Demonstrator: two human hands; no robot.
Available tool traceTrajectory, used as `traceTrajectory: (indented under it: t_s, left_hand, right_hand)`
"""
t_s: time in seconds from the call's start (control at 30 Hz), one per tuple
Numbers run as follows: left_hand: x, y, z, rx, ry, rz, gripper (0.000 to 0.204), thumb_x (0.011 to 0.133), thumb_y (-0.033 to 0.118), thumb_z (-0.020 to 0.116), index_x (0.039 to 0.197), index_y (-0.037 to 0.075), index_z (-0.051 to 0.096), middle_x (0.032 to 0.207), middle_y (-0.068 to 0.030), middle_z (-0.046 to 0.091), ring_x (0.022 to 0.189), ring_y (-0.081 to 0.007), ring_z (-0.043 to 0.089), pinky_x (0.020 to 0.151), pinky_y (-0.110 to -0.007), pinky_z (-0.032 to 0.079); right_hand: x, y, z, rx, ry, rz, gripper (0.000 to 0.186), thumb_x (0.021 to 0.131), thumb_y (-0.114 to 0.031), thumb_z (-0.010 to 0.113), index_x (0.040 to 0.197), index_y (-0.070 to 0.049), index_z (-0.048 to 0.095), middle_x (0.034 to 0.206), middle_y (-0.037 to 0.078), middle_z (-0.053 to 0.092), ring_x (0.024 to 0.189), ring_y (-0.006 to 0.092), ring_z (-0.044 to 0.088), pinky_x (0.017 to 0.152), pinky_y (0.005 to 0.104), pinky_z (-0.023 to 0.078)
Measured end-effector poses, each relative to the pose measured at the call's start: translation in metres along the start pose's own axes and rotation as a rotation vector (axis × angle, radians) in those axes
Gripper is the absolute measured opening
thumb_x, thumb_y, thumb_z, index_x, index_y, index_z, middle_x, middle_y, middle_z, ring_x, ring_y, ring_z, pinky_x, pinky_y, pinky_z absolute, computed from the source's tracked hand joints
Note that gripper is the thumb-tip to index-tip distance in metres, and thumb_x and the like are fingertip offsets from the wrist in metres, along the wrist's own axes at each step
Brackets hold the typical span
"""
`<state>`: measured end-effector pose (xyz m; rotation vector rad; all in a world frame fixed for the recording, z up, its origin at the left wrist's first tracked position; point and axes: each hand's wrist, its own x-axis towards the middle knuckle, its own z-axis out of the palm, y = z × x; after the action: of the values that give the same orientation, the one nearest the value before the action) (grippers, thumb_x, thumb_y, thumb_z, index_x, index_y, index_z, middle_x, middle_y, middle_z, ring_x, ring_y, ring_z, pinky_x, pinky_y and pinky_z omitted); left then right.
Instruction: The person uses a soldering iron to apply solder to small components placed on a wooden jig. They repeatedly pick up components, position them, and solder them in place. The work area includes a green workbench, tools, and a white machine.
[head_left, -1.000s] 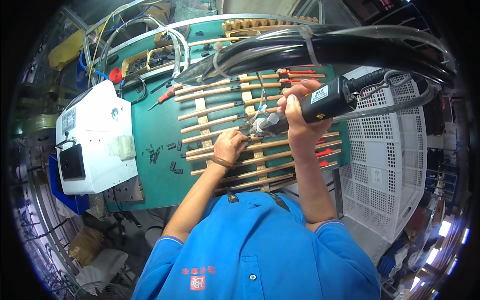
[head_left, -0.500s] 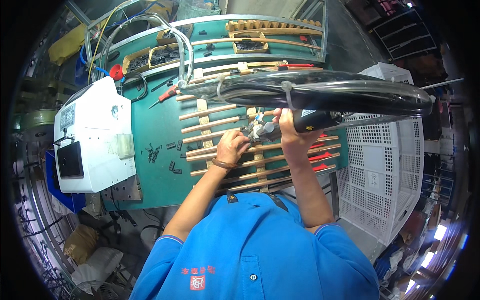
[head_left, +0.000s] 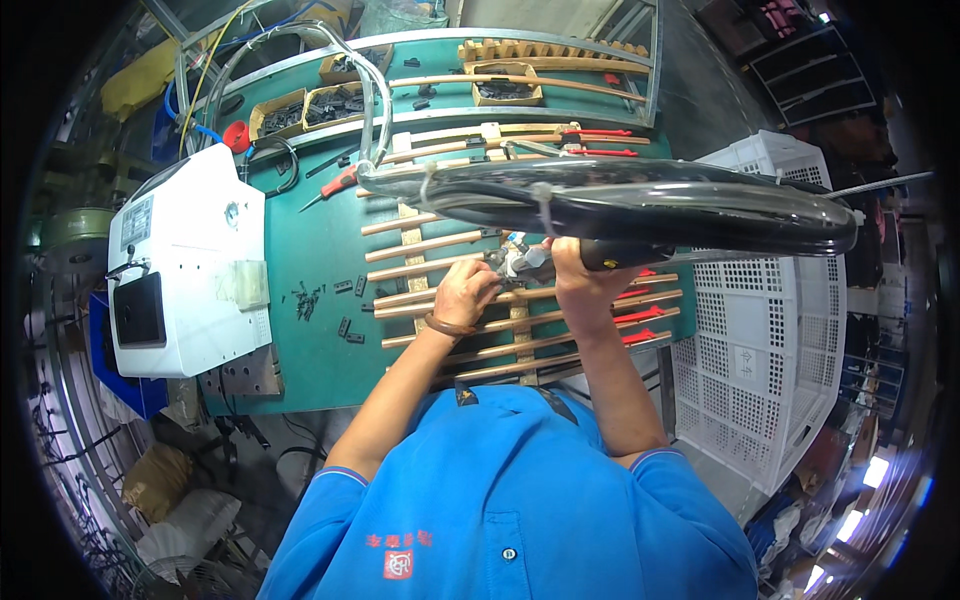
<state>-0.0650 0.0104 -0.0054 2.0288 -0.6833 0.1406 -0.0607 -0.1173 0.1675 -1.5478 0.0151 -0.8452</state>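
Note:
My right hand (head_left: 583,285) is wrapped round the black body of a power screwdriver (head_left: 628,254), partly hidden under a thick hose bundle. Its metal head (head_left: 525,262) points left, over the light wooden rods (head_left: 408,272) lying in a row on the rack. Just left of that head, my left hand (head_left: 467,293) is closed, fingertips pinched at a rod beside a small dark fitting. What the fingertips hold is hidden. A brown bracelet circles the left wrist. Red pieces (head_left: 645,337) show at the rods' right ends.
A white machine (head_left: 190,270) stands at the left. Loose screws (head_left: 308,300) and small black parts (head_left: 350,287) lie beside the rods. Further back are a red-handled screwdriver (head_left: 338,182) and boxes of black parts (head_left: 335,106). White crates (head_left: 740,340) stand at the right.
The power screwdriver and its hose bundle have come down toward me and shifted slightly left, my right hand with them. My left hand stays at nearly the same spot, still pinched.

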Motion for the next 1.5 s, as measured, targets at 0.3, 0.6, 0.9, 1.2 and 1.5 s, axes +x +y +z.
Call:
traceTrajectory:
  t_s: [0.3, 0.6, 0.9, 1.2, 1.5]
  left_hand:
    - [-0.002, -0.006, 0.004, -0.014, 0.020, -0.006, 0.021, 0.068, 0.008, 0.073, 0.085, 0.006, 0.061, 0.085, -0.0111, 0.060, 0.086, -0.0302, 0.058, 0.075, -0.039, 0.048]
    - [-0.015, -0.022, 0.019, 0.169, 0.131, 0.053, 0.025, 0.069, 0.015, 0.074, 0.082, 0.004, 0.057, 0.079, -0.0107, 0.060, 0.075, -0.0300, 0.059, 0.065, -0.040, 0.048]
    - [-0.003, -0.001, -0.002, 0.003, 0.051, 0.059, 0.024, 0.068, 0.006, 0.074, 0.089, 0.006, 0.061, 0.083, -0.0081, 0.060, 0.081, -0.0279, 0.057, 0.071, -0.036, 0.048]
    - [-0.001, 0.005, -0.004, -0.011, 0.047, 0.059, 0.024, 0.065, 0.005, 0.073, 0.087, 0.009, 0.065, 0.085, -0.0076, 0.056, 0.082, -0.0272, 0.056, 0.069, -0.037, 0.049]
    - [-0.001, 0.004, -0.003, -0.002, 0.052, 0.089, 0.025, 0.065, 0.004, 0.074, 0.088, 0.009, 0.065, 0.085, -0.0087, 0.055, 0.081, -0.0274, 0.055, 0.068, -0.036, 0.049]
  right_hand:
    - [-0.011, 0.013, -0.007, -0.187, 0.030, -0.179, 0.023, 0.068, 0.004, 0.070, 0.085, -0.003, 0.057, 0.074, -0.002, 0.057, 0.064, 0.0108, 0.056, 0.062, 0.0249, 0.047]
    - [-0.041, 0.066, -0.047, -0.818, -0.345, -0.412, 0.038, 0.088, -0.027, 0.055, 0.119, -0.007, 0.045, 0.115, 0.010, 0.050, 0.102, 0.0219, 0.051, 0.091, 0.0390, 0.042]
    - [0.049, -0.048, 0.011, 0.076, -0.205, -0.025, 0.032, 0.081, 0.008, 0.049, 0.112, 0.001, 0.045, 0.088, 0.012, 0.063, 0.071, 0.0169, 0.063, 0.058, 0.0256, 0.053]
    - [0.024, -0.023, 0.000, 0.073, -0.133, 0.031, 0.036, 0.080, 0.011, 0.049, 0.114, 0.001, 0.044, 0.085, 0.011, 0.060, 0.067, 0.0136, 0.059, 0.057, 0.0265, 0.051]
    - [0.010, -0.011, -0.007, 0.124, -0.111, 0.080, 0.038, 0.080, 0.014, 0.049, 0.114, -0.001, 0.043, 0.085, 0.010, 0.058, 0.068, 0.0127, 0.058, 0.060, 0.0264, 0.051]
